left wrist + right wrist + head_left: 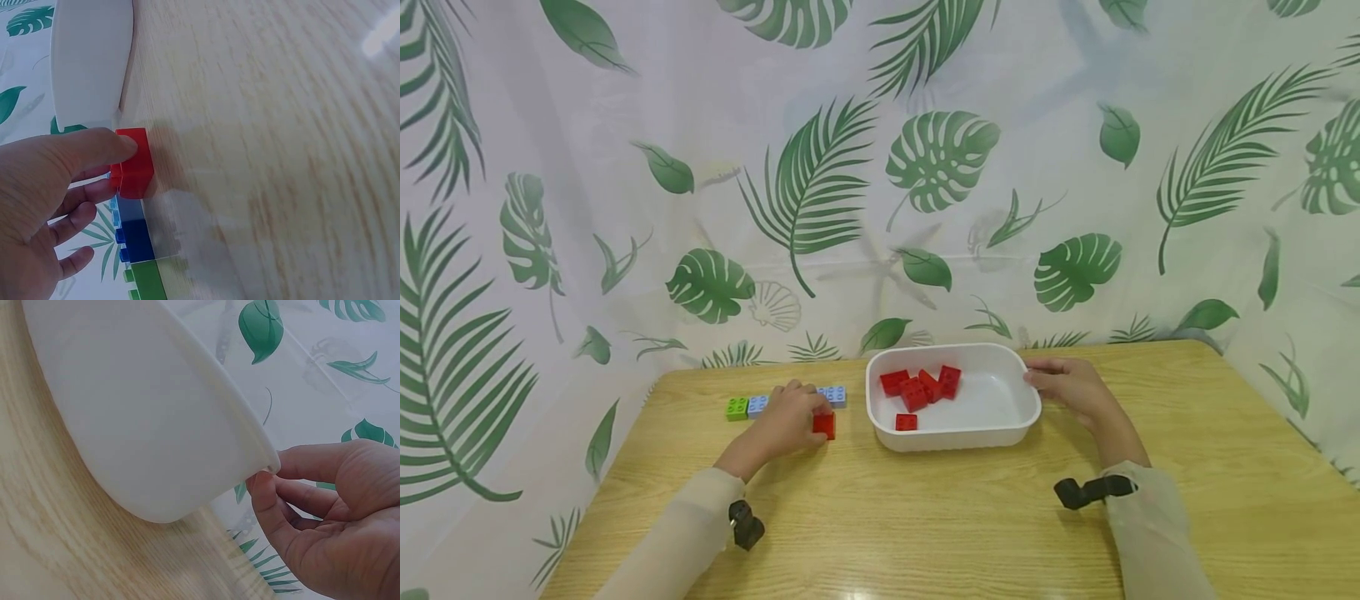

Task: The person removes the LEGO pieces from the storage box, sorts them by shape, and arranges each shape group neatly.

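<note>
My left hand [784, 422] pinches a red toy brick [824, 426] between thumb and fingers, just in front of a row of bricks. In the left wrist view the thumb lies across the red brick [136, 164], and the other fingers are spread behind it. The row runs from a green brick [737, 408] at its left end through blue bricks [757, 405] to a light blue brick [832, 397]; my hand hides its middle. On the right, my right hand [1072, 390] grips the rim of a white tub [958, 440], as the right wrist view also shows.
Several red bricks [914, 395] lie in the left half of the tub, one [906, 422] near its front wall. A leaf-patterned curtain [850, 208] hangs behind the wooden table [910, 517], close to the tub and the row.
</note>
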Motion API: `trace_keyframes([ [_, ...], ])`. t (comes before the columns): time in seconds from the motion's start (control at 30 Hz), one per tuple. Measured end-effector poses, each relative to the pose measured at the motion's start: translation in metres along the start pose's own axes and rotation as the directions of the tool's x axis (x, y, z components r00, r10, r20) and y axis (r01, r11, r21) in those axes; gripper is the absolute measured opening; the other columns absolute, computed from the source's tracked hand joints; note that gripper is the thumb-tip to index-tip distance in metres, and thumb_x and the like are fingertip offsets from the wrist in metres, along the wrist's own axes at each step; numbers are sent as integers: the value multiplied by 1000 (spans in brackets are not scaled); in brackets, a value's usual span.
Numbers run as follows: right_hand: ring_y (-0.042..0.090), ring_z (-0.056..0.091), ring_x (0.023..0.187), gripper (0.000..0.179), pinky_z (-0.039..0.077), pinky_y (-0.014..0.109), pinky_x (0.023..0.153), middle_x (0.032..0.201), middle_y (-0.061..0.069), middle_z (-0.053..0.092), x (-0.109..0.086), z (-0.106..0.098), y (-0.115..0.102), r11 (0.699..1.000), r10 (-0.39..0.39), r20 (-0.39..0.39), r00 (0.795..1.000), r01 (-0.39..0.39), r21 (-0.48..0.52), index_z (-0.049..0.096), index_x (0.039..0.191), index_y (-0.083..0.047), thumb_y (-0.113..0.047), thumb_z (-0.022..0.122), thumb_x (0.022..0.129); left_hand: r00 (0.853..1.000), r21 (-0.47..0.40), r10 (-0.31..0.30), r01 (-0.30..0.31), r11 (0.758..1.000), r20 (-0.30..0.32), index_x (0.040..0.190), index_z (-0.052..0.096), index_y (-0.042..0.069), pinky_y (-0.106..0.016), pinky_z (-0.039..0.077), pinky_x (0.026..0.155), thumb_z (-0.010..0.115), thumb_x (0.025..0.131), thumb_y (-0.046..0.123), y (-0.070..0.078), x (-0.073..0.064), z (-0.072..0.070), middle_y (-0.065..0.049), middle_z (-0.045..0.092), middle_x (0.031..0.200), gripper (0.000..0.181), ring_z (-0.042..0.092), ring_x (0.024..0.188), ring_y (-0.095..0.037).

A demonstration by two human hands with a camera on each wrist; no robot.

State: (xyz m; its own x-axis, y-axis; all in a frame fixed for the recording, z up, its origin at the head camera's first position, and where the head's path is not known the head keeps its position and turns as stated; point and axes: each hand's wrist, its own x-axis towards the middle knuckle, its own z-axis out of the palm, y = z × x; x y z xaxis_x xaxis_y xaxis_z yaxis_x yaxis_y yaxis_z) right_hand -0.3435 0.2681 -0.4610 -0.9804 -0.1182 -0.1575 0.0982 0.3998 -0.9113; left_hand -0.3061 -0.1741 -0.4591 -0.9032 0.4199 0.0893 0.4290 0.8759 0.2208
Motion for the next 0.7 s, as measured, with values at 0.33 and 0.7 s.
trace_keyframes([
  [0.33,12,64,107,54,56,25,92,146,24,55,1,-2,2,1000,-7,-3,1000,7,-1,53,144,2,-29,64,101,995,-38,60,-64,997,-80,110,72,9,-46,43,87,79,88,22,8,10,-7,-7,69,100,27,52,95,-23],
  [0.7,9,64,104,53,56,27,94,146,25,55,0,0,1,1000,-4,-6,1000,4,15,53,144,4,-27,64,101,984,-52,124,-131,990,-127,124,68,9,-49,45,97,77,90,19,38,35,-11,-10,67,111,37,54,106,-27],
])
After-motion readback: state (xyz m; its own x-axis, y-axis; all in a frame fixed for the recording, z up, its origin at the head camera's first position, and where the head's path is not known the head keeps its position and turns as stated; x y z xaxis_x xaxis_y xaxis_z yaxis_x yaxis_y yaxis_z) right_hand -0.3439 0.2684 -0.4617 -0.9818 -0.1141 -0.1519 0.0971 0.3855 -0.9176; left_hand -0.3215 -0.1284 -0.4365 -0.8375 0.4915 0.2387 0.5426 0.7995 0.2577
